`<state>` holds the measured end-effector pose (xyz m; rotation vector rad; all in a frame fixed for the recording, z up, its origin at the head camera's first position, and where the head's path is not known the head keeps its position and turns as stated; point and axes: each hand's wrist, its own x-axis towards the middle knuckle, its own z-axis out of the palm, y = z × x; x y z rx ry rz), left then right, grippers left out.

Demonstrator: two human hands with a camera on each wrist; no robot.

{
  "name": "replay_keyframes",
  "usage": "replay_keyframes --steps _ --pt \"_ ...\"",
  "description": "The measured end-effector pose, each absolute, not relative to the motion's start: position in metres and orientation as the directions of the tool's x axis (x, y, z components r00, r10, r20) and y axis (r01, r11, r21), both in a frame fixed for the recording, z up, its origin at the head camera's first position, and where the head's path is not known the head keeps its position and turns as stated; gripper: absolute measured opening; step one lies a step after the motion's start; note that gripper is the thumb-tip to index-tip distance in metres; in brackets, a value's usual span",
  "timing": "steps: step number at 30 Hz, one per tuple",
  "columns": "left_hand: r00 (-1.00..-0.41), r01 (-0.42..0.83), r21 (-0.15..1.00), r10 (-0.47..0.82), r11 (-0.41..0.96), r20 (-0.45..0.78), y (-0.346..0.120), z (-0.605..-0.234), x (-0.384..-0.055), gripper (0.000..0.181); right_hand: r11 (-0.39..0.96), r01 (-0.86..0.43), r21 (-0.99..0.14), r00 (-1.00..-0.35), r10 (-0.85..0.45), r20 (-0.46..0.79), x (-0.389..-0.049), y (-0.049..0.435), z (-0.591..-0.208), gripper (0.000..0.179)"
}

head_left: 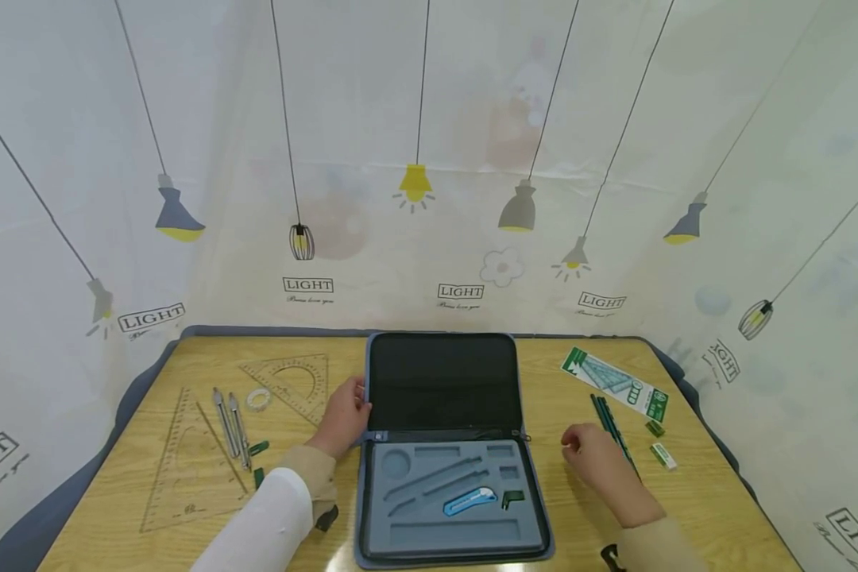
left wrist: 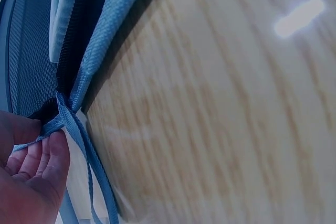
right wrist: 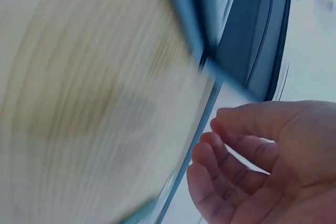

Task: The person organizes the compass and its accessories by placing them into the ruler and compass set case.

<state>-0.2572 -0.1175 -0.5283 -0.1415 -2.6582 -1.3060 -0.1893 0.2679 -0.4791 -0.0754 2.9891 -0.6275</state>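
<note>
A blue zip case (head_left: 445, 381) lies unfolded at the table's middle, its black mesh lid raised at the back. In the case's grey foam tray sit a blue utility knife (head_left: 470, 501) and a small dark green L-shaped piece (head_left: 512, 498); other slots show bare foam. My left hand (head_left: 340, 417) pinches the lid's left edge; in the left wrist view, thumb and fingers (left wrist: 55, 156) close round its blue border. To the right of the case my right hand (head_left: 600, 461), loosely curled and holding nothing, hovers beside several dark green pencils (head_left: 604, 413), partly covering them.
Clear set squares (head_left: 186, 477), two silver compasses (head_left: 230, 429), a tape roll (head_left: 259, 399) and small green pieces (head_left: 259, 448) lie left. At right are a green-white ruler packet (head_left: 615, 381), a green sharpener (head_left: 655, 429) and an eraser (head_left: 663, 456). A printed curtain (head_left: 400, 262) hangs behind.
</note>
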Motion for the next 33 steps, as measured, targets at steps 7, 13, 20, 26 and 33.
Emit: replay_keyframes --steps 7,13,20,26,33 --pt "-0.981 0.154 0.773 0.0 0.616 0.195 -0.118 -0.528 -0.257 0.034 0.932 0.112 -0.345 -0.987 0.065 -0.144 -0.192 0.338 -0.483 0.022" --pt "-0.981 0.152 0.776 0.0 0.612 0.192 -0.118 -0.527 -0.256 0.035 0.937 0.187 -0.295 -0.968 0.124 -0.22 -0.192 0.364 -0.492 0.024" --pt "-0.98 0.161 0.773 0.007 0.613 0.198 -0.118 -0.529 -0.256 0.034 0.933 0.196 -0.303 -0.966 0.131 -0.222 -0.19 0.364 -0.498 0.02" --pt "-0.982 0.152 0.774 0.002 0.615 0.191 -0.118 -0.529 -0.256 0.034 0.943 0.191 -0.272 -0.965 0.13 -0.227 -0.192 0.365 -0.499 0.015" --pt "-0.981 0.152 0.776 -0.001 0.612 0.192 -0.117 -0.525 -0.256 0.034 0.939 0.218 -0.267 -0.956 0.15 -0.253 -0.194 0.364 -0.496 0.014"
